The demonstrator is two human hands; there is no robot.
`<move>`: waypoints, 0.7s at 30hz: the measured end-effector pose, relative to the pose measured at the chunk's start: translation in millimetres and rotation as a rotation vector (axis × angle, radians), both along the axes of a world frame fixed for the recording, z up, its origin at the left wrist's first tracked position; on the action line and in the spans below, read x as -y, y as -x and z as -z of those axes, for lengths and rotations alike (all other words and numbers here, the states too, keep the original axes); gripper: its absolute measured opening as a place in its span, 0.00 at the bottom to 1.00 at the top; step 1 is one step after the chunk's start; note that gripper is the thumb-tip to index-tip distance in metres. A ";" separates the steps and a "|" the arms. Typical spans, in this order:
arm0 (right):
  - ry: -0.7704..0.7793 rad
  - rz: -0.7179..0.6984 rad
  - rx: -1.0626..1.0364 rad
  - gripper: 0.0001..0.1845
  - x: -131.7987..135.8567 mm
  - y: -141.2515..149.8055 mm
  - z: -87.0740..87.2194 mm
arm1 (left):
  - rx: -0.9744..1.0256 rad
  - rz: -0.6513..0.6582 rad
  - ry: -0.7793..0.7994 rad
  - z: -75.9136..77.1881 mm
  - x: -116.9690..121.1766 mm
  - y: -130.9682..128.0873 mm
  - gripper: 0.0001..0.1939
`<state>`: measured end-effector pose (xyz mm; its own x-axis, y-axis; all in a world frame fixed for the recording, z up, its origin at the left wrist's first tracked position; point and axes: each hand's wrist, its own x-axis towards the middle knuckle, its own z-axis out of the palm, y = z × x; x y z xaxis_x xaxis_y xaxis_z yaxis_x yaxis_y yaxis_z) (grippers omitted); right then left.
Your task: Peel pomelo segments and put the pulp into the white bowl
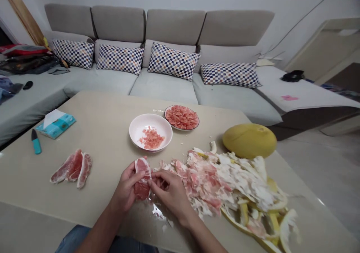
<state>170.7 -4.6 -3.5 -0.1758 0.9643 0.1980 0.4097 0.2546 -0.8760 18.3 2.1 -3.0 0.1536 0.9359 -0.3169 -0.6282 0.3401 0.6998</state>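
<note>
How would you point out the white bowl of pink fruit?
Find the beige table in front of the sofa. Two dishes sit mid-table. The white bowl is the deeper, nearer one, with only a small pile of pink pulp, unlike the heaped plate behind it.

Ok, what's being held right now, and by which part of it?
The left hand cradles a pomelo segment along its left side, while the right hand pinches its right edge.

white bowl (149, 118): glossy ceramic | tabletop (107, 110): smooth — glossy | sofa (163, 89): matt cloth | tissue packet (60, 127): shiny plastic
</note>
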 end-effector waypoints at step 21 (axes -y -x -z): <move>-0.048 0.191 0.020 0.07 0.3 1.5 2.7 | -0.060 0.014 -0.025 6.6 1.1 -8.3 0.27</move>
<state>169.2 -4.8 -6.3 0.0049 0.9700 0.2430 0.4718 0.2120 -0.8558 26.6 1.0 -9.7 0.1479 0.9416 -0.3024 -0.5804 0.3302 0.7443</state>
